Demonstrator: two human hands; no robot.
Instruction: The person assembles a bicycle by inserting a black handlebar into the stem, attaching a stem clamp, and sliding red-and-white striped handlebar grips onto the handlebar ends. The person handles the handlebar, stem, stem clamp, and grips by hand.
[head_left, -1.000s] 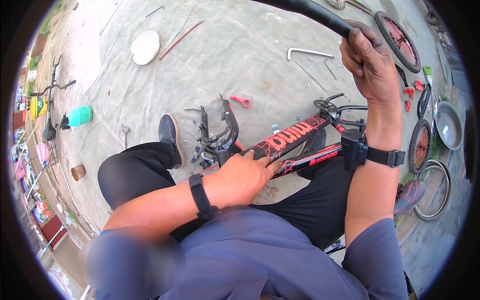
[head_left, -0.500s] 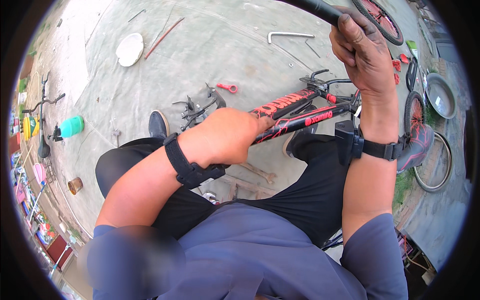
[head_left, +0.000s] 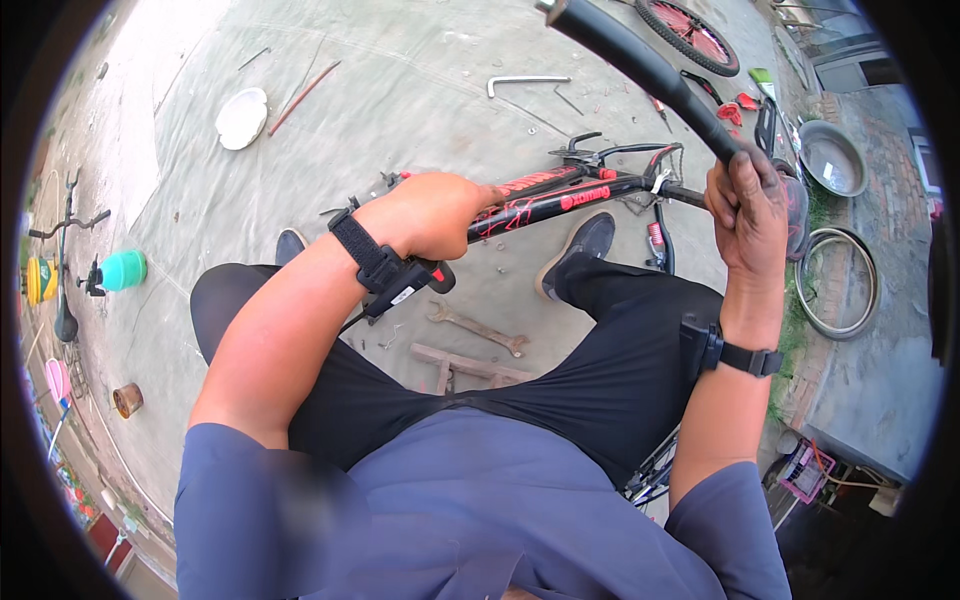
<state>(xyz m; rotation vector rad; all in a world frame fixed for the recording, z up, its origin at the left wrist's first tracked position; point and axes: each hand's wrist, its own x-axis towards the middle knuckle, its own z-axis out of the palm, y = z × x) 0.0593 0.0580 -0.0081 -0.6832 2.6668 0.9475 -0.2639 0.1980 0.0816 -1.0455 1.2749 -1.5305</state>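
Note:
My left hand (head_left: 430,212) is closed around one end of a black bicycle frame (head_left: 535,210) with red markings, in front of my lap. The frame slants up to the right, with its crank and rear parts (head_left: 600,150) beyond my right foot. My right hand (head_left: 745,215), dirt on its fingers, is wrapped around the lower end of a long black tube (head_left: 640,70). The tube rises toward the top edge, thicker there, with a small metal tip. Behind that hand runs the seat post (head_left: 685,195) toward the saddle (head_left: 796,215), partly hidden.
An open-end wrench (head_left: 478,328) and a wooden stool (head_left: 470,362) lie between my legs. Beyond are a bent hex key (head_left: 528,80), a red rod (head_left: 303,97), a white dish (head_left: 242,118) and a wheel (head_left: 690,35). A metal basin (head_left: 832,158) and a rim (head_left: 840,283) are at right.
The view has shifted, and the bicycle frame now lies further left in it. My right hand sits lower, with more of the black tube showing. Both hands keep their grip.

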